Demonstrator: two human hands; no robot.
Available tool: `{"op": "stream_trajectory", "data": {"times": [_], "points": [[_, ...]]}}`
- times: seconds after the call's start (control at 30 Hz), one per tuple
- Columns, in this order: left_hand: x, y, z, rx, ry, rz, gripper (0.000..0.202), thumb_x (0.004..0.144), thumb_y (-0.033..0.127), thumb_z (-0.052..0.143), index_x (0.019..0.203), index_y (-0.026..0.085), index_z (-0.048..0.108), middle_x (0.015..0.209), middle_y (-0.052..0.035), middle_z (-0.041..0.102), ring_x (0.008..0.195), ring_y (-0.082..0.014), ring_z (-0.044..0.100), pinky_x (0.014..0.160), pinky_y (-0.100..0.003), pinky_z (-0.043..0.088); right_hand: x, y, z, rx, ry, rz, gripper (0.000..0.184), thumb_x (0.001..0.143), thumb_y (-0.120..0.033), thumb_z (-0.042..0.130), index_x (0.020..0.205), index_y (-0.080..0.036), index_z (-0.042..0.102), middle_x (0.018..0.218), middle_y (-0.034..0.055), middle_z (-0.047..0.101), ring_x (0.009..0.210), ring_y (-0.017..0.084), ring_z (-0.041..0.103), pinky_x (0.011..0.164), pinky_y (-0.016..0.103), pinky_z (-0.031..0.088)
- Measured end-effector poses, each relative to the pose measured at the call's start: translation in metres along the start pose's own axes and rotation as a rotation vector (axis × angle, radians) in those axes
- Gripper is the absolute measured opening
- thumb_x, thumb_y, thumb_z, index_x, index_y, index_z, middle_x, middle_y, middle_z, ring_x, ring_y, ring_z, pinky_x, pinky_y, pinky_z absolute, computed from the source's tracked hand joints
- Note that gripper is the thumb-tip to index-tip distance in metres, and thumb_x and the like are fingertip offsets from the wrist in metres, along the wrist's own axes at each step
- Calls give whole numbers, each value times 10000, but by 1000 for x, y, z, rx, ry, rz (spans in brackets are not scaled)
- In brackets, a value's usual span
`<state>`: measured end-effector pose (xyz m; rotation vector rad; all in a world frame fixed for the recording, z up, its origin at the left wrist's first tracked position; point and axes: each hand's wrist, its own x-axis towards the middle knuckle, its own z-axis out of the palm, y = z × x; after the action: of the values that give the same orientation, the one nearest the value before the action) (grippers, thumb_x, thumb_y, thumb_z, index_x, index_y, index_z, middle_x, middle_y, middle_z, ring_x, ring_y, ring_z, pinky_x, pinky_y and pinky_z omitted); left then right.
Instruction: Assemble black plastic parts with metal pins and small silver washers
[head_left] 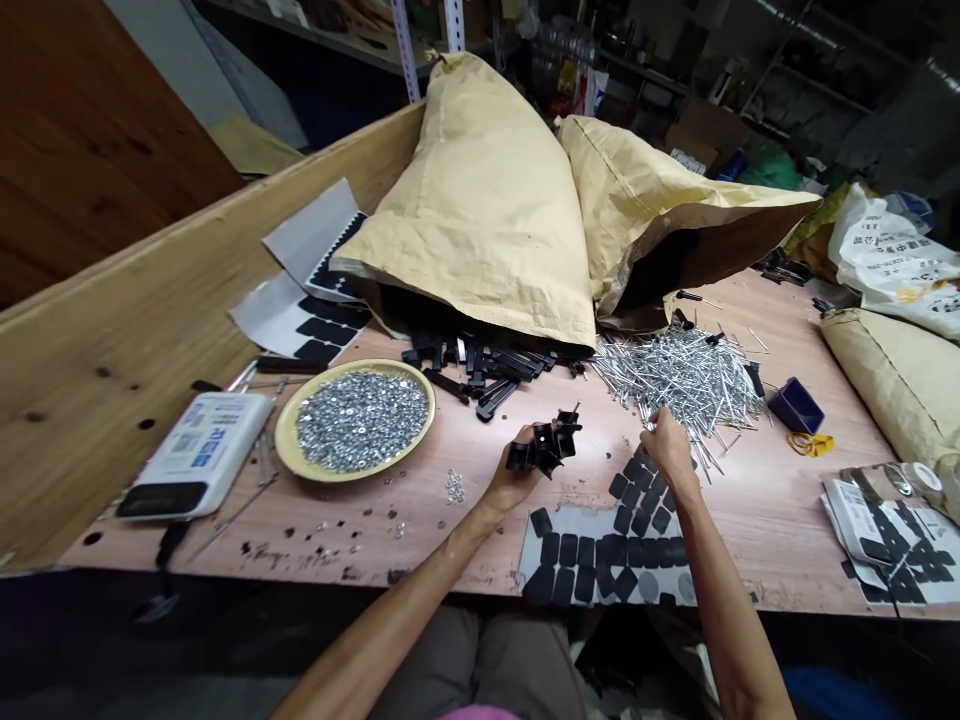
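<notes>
My left hand is closed around several black plastic parts, bunched together above the middle of the table. A thin metal pin sticks up from the bunch. At the near edge of a pile of long silver pins, my right hand has its fingers pinched together; what they hold, if anything, is too small to make out. Below that hand lies a sheet of black adhesive pads. More black plastic parts spill from the mouth of a large paper sack.
A yellow bowl full of small metal nuts stands left, beside a white electronic device. Loose nuts lie on the table. A second paper sack, a dark blue box and another device are farther right. A wooden board borders the left.
</notes>
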<state>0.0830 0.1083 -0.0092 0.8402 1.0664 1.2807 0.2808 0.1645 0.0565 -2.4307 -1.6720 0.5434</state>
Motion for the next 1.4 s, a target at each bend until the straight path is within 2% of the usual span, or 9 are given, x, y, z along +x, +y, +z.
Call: {"op": "stream_trajectory", "data": {"times": [0.1,0.17,0.23,0.37,0.53,1.0,1.07,1.23,1.4], "points": [[-1,-3,2,226,-163,194,237,606,74,648,812,190,636,856,-33,638,909,-214,550,844,-340,440,-33,1,-15,582,3,-220,535,768,-173,548,1277,-184,386,693,-20,642,562,165,630,558,298,510],[-3,-7,5,395,-248,312,200,637,52,595,788,181,617,816,-34,624,855,-201,543,758,-311,451,-56,-7,-19,873,12,-344,437,794,-280,566,1198,-208,414,668,-37,641,550,154,630,542,291,516],[-6,-11,8,487,-264,350,153,660,54,561,745,179,586,772,-26,598,817,-190,535,693,-281,442,-73,-16,-18,964,12,-442,282,821,-338,557,1056,-211,466,635,-34,647,606,159,654,606,308,532],[-8,-16,10,578,-250,347,148,641,44,565,688,180,532,727,-10,561,765,-178,525,638,-254,412,-84,-27,-7,924,119,-589,140,858,-337,545,904,-214,497,723,2,681,767,169,685,783,362,529],[-7,-19,8,540,-222,285,145,660,80,593,757,182,558,754,-8,582,752,-175,539,651,-259,418,-81,-24,0,823,240,-718,95,867,-282,544,934,-215,529,825,20,673,775,166,694,758,338,552],[-11,-17,10,596,-229,268,106,662,100,603,718,180,562,723,-9,594,737,-184,537,687,-285,424,-68,-11,9,367,210,-957,160,893,-285,491,964,-226,622,938,60,683,923,205,624,813,367,494],[-12,-15,9,564,-200,283,105,666,103,596,715,184,550,726,-5,590,726,-176,538,663,-274,426,-56,-8,6,403,212,-849,235,898,-327,470,1049,-209,605,1053,87,661,983,210,612,818,364,496],[-11,-6,9,490,-134,290,65,702,190,604,700,188,539,711,-5,588,717,-173,553,669,-287,460,-1,-1,8,55,141,-179,263,901,-308,452,919,-142,655,894,88,696,800,189,648,716,283,480],[-4,-6,12,476,-163,288,49,715,219,604,752,189,593,695,7,630,699,-161,585,861,-394,468,33,-18,32,-159,100,38,318,911,-300,430,944,-95,671,992,195,675,928,275,642,759,342,452]]}}
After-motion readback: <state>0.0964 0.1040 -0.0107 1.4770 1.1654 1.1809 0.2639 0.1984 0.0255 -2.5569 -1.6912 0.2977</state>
